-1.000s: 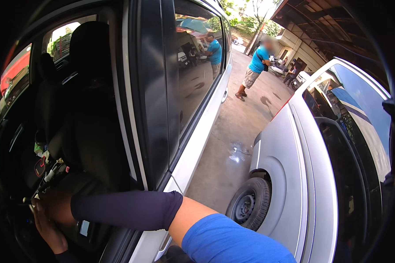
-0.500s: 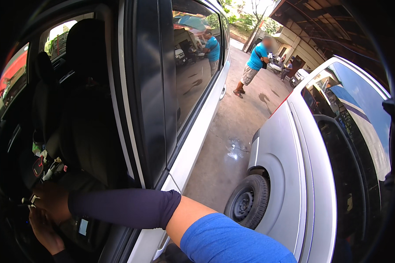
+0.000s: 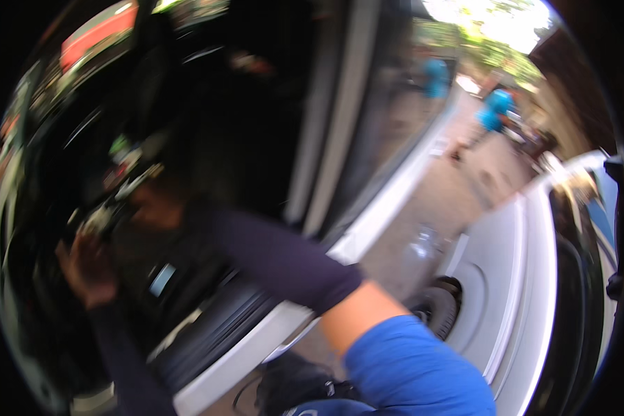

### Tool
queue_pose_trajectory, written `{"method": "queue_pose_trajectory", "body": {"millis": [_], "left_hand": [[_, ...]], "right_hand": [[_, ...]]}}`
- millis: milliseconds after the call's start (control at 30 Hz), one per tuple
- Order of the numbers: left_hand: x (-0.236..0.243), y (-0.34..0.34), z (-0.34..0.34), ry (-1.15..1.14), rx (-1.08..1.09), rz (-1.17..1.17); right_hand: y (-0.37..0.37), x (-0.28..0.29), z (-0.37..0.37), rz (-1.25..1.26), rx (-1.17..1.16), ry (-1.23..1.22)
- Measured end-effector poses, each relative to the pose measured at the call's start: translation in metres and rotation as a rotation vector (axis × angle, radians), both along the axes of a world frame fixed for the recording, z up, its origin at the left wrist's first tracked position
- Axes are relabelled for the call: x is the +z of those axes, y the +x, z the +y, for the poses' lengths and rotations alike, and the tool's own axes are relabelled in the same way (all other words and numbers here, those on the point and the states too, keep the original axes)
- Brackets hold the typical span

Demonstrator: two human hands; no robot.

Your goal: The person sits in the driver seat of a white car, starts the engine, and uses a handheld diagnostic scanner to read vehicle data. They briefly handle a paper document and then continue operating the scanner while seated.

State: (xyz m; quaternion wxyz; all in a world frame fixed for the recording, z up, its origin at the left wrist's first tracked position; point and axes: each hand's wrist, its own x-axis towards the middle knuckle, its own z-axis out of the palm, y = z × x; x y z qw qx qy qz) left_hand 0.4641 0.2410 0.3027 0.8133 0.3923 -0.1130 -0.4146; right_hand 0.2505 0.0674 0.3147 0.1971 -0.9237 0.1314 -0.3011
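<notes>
Evidently both hands are inside the dark interior of the car, and the blur hides their finer work. The left hand (image 3: 90, 270) has its fingers pointing up toward a small pale object (image 3: 100, 218), which lies at or just beyond their tips; I cannot tell whether they grip it. The right hand (image 3: 158, 206) is near a slender light item (image 3: 137, 183), and whether it is closed on anything cannot be told either. A light-blue rectangle (image 3: 162, 280) shows nearer the door opening.

A loose hold could let the small pale object slip, and the darkness would make it hard to find. Reaching blindly might also knock the slender item aside.

As for edges, the right sleeve (image 3: 277, 256) passes just below the pillar (image 3: 342, 104), so a quick withdrawal could bump the elbow there or on the white body edge (image 3: 249, 364). Outside, a strip of ground (image 3: 402, 243) gives some room, bounded by the silver vehicle (image 3: 503, 256); a person in blue (image 3: 494, 109) stands farther back.
</notes>
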Motion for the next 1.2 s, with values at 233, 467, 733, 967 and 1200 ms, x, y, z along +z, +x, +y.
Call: {"method": "queue_pose_trajectory", "body": {"millis": [233, 467, 733, 967, 1200], "left_hand": [[-0.012, 0.013, 0.005, -0.101, 0.125, 0.357], [0.013, -0.006, 0.010, -0.210, 0.072, 0.399], [0.009, -0.004, 0.010, -0.207, 0.122, 0.389], [0.015, -0.010, 0.007, -0.169, 0.159, 0.399], [0.009, -0.025, -0.003, -0.019, 0.147, 0.299]], "right_hand": [[-0.002, 0.017, 0.006, 0.178, -0.115, 0.096], [-0.007, 0.033, 0.018, 0.260, -0.153, 0.113], [-0.002, 0.018, 0.005, 0.172, -0.150, 0.101], [-0.006, 0.020, 0.006, 0.241, -0.154, 0.103], [0.009, 0.048, 0.061, -0.048, 0.145, 0.226]]}}
